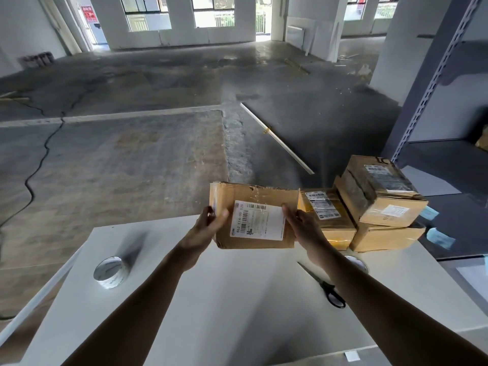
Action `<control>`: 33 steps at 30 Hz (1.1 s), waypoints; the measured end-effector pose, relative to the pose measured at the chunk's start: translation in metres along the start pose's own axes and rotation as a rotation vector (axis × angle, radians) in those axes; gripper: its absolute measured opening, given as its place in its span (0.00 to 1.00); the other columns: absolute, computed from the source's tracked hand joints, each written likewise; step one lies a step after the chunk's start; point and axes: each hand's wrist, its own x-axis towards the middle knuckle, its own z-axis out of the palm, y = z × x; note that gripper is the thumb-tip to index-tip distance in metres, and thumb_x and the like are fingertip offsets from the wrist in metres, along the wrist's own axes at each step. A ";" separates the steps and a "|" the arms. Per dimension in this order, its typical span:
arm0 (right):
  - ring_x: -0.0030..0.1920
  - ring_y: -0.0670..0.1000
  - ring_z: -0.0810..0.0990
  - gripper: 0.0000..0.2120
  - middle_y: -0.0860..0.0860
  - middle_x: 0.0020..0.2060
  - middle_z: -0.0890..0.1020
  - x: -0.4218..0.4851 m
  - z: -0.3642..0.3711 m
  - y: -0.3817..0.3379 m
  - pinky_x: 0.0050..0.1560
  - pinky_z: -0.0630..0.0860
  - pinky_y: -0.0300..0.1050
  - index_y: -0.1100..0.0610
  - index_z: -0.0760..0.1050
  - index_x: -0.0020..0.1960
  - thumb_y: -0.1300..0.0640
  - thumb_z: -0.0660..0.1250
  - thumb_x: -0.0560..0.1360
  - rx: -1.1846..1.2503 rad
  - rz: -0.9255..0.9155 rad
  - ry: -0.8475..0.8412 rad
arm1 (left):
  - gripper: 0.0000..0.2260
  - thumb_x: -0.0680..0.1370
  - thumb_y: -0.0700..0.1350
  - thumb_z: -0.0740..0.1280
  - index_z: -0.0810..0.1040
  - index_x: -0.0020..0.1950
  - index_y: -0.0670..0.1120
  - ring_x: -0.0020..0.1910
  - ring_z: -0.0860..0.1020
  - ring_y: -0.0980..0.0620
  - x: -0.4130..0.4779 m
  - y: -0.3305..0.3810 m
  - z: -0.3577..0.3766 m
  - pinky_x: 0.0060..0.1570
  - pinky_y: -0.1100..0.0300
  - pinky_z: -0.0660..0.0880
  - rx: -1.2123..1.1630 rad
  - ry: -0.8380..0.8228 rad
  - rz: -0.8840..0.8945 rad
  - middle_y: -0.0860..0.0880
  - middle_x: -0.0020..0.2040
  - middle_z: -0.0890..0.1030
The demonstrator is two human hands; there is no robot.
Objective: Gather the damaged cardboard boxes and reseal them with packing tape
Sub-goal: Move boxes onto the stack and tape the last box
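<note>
I hold a worn cardboard box (261,192) with a white shipping label above the white table (211,299). My left hand (208,224) grips its left edge, thumb on the front. My right hand (303,225) grips its right edge. A roll of clear packing tape (111,272) lies on the table to the left. Black scissors (326,287) lie to the right, under my right forearm. A second tape roll (356,262) shows partly behind that forearm. Three more battered boxes are stacked at the table's far right: a top one (380,191), a yellow-taped one (327,215) and a lower one (385,237).
A grey metal shelving unit (435,88) stands at the right, close to the box stack. Beyond the table lies a bare concrete floor with a white strip (277,138) on it. A small white scrap (352,356) lies below the table's near edge.
</note>
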 end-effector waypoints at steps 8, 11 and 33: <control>0.59 0.53 0.78 0.22 0.50 0.65 0.78 0.003 0.012 0.001 0.54 0.78 0.47 0.49 0.62 0.74 0.43 0.58 0.83 0.022 0.072 -0.026 | 0.46 0.59 0.64 0.74 0.58 0.70 0.53 0.59 0.62 0.51 0.006 0.005 0.026 0.47 0.57 0.74 0.555 0.357 0.174 0.52 0.60 0.65; 0.72 0.56 0.71 0.33 0.49 0.75 0.68 -0.003 0.018 -0.006 0.69 0.72 0.55 0.45 0.50 0.80 0.39 0.59 0.81 0.015 0.091 -0.062 | 0.50 0.61 0.63 0.77 0.51 0.74 0.55 0.58 0.60 0.54 0.006 0.008 0.033 0.48 0.60 0.70 0.621 0.413 0.212 0.56 0.58 0.60; 0.75 0.56 0.66 0.21 0.47 0.76 0.66 -0.012 0.030 -0.022 0.70 0.66 0.62 0.39 0.61 0.75 0.39 0.47 0.84 0.145 0.098 -0.186 | 0.17 0.86 0.47 0.50 0.64 0.67 0.68 0.60 0.75 0.69 -0.001 0.002 0.025 0.55 0.77 0.70 0.148 0.065 0.223 0.60 0.64 0.76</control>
